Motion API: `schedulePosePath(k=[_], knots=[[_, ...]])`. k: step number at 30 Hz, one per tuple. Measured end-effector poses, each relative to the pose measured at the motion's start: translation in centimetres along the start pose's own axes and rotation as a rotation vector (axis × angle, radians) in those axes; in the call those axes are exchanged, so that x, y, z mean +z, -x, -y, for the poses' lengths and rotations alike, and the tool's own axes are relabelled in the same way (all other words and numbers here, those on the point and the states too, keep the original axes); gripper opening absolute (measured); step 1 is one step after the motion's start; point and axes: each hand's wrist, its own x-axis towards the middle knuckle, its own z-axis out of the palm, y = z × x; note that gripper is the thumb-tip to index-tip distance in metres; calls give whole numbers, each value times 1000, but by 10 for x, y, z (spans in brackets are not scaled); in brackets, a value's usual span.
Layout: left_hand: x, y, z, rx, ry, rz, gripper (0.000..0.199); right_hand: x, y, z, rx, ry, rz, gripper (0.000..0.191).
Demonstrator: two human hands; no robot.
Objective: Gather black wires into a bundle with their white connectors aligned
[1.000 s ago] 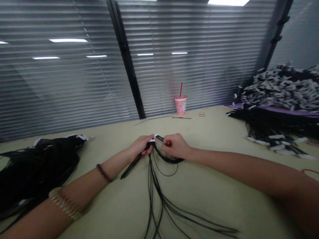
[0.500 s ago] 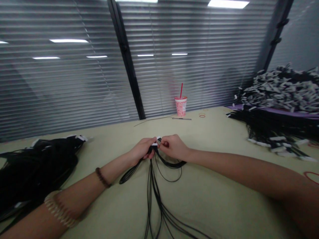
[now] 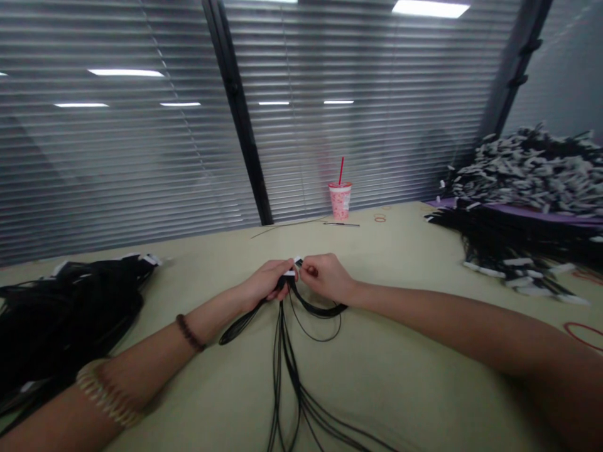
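My left hand (image 3: 268, 281) is closed around a black cable bundle (image 3: 293, 370) near a white connector (image 3: 289, 274). Loops of the thin cables hang on both sides of it, and long strands run down over the table toward the front edge of the view. Just right of it, my right hand (image 3: 327, 276) is pinched at a second white connector (image 3: 298, 260) with black wires. The two hands are almost touching, and the fingertips are too small to make out exactly.
A pink cup (image 3: 340, 199) with a red straw stands by the blinds, a thin dark tool (image 3: 342, 224) before it. Black cables (image 3: 70, 314) lie at left. Cables with white connectors (image 3: 532, 169) are heaped at right, near red rubber bands (image 3: 584, 336) on the table (image 3: 400, 376).
The whole view has shifted slightly, so things appear a little further left. Both hands keep nearly the same pose and hold on the cables.
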Motion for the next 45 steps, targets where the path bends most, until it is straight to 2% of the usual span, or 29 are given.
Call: schedulePosePath(k=[9,13,17,19,24,27,29,31,34,37,45], knots=[[0,-3,2,5,13,-1,38,1,-1,0,7,72,28,14],[0,-4,3,-1,37,-9,36,-1,-1,-1,33,253,116,11],[-2,-5,2,-9,87,-16,37,-16,-5,-12,-49,540,285,18],[-5,-7,3,-24,136,-39,35,-27,-9,-24,-31,614,356,22],[-9,-14,9,-10,327,-126,31,-49,-14,-53,120,671,321,34],[-10,-16,13,11,369,-138,33,-51,-15,-49,117,589,165,35],[-9,-15,13,17,384,-133,33,-48,-15,-34,78,449,10,33],[-8,-12,12,27,387,-132,34,-42,-13,-14,25,294,-44,30],[-5,-7,8,65,353,-132,36,-29,-7,14,-79,156,90,29],[-2,-3,3,100,312,-139,36,-15,1,27,-72,99,210,23],[-2,-4,10,169,346,-55,30,1,4,14,203,-211,161,29]])
